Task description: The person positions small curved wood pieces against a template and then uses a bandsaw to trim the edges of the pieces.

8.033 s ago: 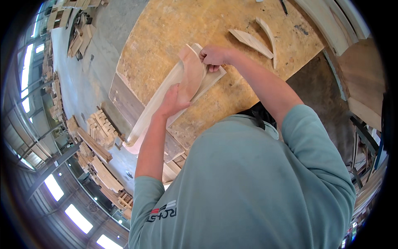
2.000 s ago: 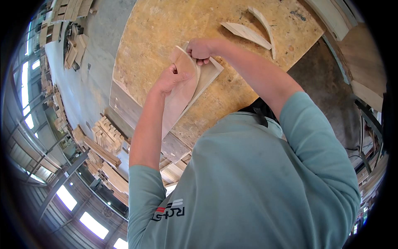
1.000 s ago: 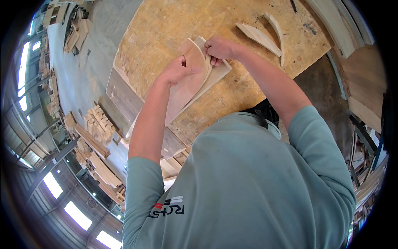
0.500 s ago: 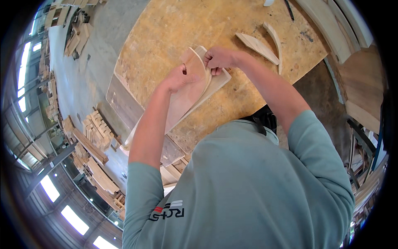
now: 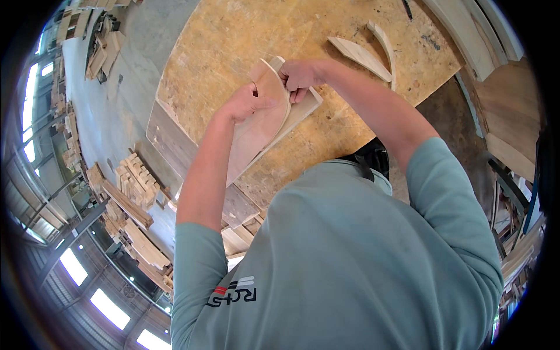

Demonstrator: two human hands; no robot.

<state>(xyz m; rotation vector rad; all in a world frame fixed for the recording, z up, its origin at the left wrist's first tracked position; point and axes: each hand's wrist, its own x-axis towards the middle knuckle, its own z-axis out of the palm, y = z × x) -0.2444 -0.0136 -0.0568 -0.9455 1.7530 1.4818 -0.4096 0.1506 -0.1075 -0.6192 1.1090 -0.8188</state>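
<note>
A thin, pale wooden board with a curved edge [image 5: 259, 119] lies over a straight-edged wooden board [image 5: 307, 104] on the worktable. My left hand [image 5: 244, 105] is closed on the thin board's left side, its thumb lying across the top face. At the upper part of the curved edge, my right hand [image 5: 299, 77] is closed with its fingers curled down beside the two boards. Whatever those right fingers hold, if anything, is hidden. My left forearm covers the lower left end of the boards.
Two curved wooden pieces, a wide one [image 5: 360, 58] and a slim one [image 5: 384, 46], lie right of my hands on the yellowish worktable [image 5: 216, 52]. A dark slim stick [image 5: 407, 8] is at the far edge. Stacked wood [image 5: 137, 182] stands on the floor to the left.
The curved-edge board has turned or shifted slightly against the straight board, and less layering shows along the curve. Both hands stay at the boards; the whole view has shifted a little.
</note>
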